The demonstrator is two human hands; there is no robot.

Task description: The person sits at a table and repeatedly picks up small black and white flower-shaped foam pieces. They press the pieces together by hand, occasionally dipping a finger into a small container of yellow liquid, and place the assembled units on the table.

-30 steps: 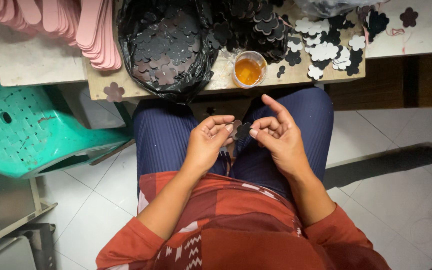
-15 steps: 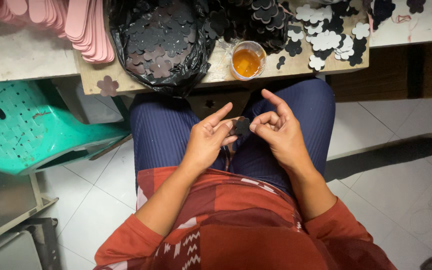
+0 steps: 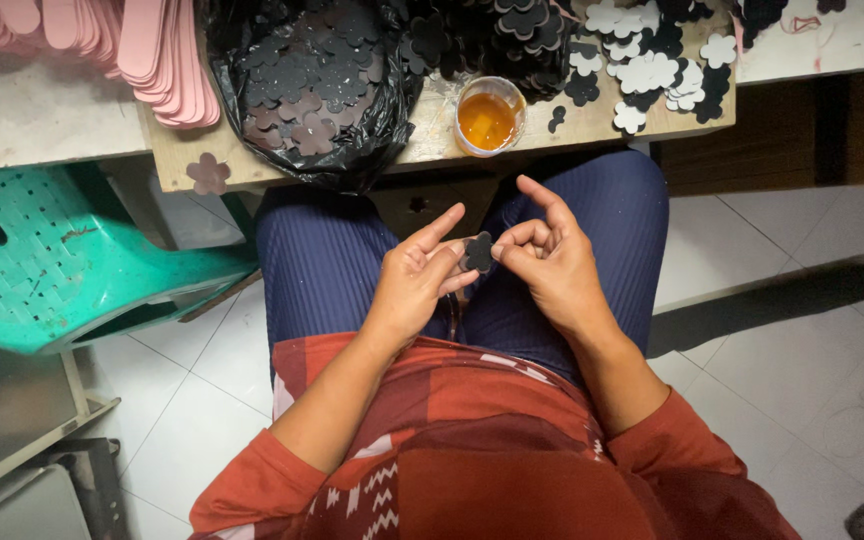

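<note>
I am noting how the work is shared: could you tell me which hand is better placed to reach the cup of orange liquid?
Probably the right hand: the cup stands almost straight ahead of it, while the left hand lies farther aside.

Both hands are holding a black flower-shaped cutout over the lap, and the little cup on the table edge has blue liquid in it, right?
Not quite. The liquid in the cup is orange-amber, not blue; the head view shows it. The rest holds: the left hand and right hand hold a black flower-shaped cutout between their fingertips over the lap, and the cup stands at the table edge.
</note>
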